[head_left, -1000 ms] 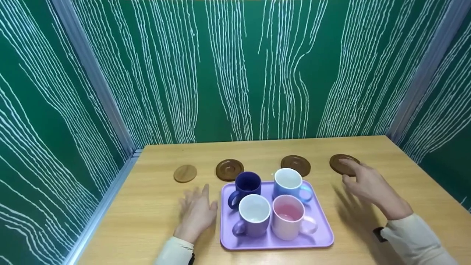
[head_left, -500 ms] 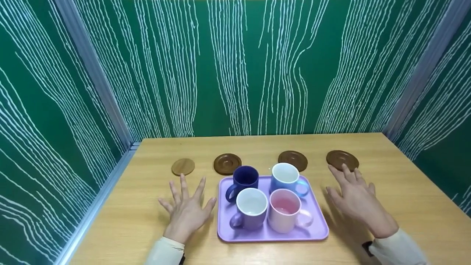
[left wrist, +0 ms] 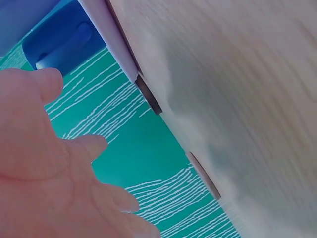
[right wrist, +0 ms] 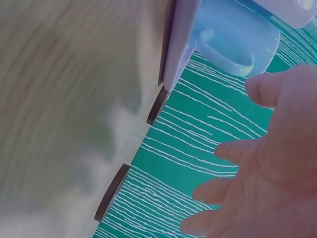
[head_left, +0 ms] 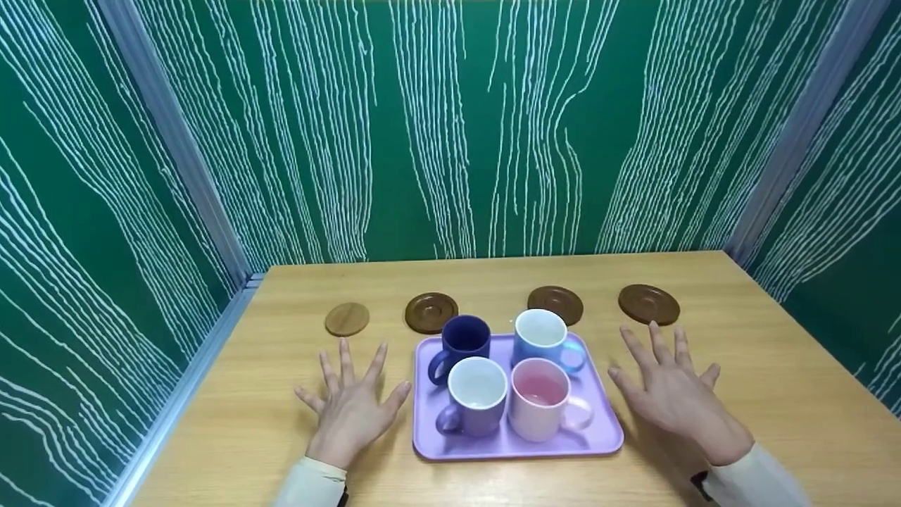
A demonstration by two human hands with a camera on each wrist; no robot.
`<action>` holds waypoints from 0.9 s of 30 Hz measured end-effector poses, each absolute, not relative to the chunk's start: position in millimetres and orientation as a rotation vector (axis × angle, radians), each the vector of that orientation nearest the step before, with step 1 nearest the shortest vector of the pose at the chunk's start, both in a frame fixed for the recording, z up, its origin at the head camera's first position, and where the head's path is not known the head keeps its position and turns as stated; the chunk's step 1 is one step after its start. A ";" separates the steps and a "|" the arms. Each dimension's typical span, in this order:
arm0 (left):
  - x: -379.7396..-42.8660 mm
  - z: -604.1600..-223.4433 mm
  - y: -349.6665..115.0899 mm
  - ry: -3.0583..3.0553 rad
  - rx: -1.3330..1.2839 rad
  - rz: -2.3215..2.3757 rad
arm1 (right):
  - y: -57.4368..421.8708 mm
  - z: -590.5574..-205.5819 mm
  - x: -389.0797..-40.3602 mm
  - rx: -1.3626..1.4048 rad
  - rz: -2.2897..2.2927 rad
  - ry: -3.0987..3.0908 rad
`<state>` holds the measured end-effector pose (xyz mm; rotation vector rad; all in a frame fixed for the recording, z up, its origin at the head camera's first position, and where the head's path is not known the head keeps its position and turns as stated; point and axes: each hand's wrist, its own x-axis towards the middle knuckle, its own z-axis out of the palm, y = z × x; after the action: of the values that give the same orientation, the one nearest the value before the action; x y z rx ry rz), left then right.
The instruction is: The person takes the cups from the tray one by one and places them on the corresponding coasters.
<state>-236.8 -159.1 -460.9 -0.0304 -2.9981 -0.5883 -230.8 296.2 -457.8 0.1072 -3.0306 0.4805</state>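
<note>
My left hand [head_left: 352,415], fingers spread, hovers over the table left of a lilac tray [head_left: 521,451] and holds nothing. To the tray's right, my right hand [head_left: 679,398] is spread the same way, fingertips just short of a dark brown round coaster [head_left: 649,304]. Standing upright on the tray are a navy mug [head_left: 467,339], a light blue mug [head_left: 540,338], a purple mug [head_left: 479,401] and a pink mug [head_left: 539,401]. In the right wrist view, the light blue mug [right wrist: 235,37] shows beyond my thumb.
Behind the tray lie two more dark brown coasters [head_left: 431,313] [head_left: 563,301], the right one partly hidden by the light blue mug. A lighter wooden coaster [head_left: 347,320] lies at the left. Green panels [head_left: 450,127] with white wavy lines enclose the table's back and sides.
My right hand has drawn back toward me from the far-right coaster and spread its fingers. The left hand has spread its fingers too. The mugs stay in place on the tray.
</note>
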 end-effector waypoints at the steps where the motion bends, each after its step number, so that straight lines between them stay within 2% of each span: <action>1: -236.8 -461.5 -158.9 -2.999 -0.032 -0.598 | 295.2 -459.1 -231.0 0.113 0.476 -3.035; 9: -236.0 -466.2 -157.9 -3.060 -0.051 -0.615 | 282.9 -475.4 -226.5 0.263 0.435 -3.068; 18: -235.8 -464.0 -158.3 -3.073 -0.070 -0.646 | 273.7 -475.7 -224.2 0.511 0.547 -3.074; 27: -239.9 -460.4 -153.6 -3.024 -0.105 -0.696 | 271.4 -477.7 -228.0 0.539 0.545 -3.135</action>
<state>-239.9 -153.6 -460.4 -0.1052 -3.0242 -0.6958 -228.0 271.4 -477.7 0.5395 -3.1347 0.5454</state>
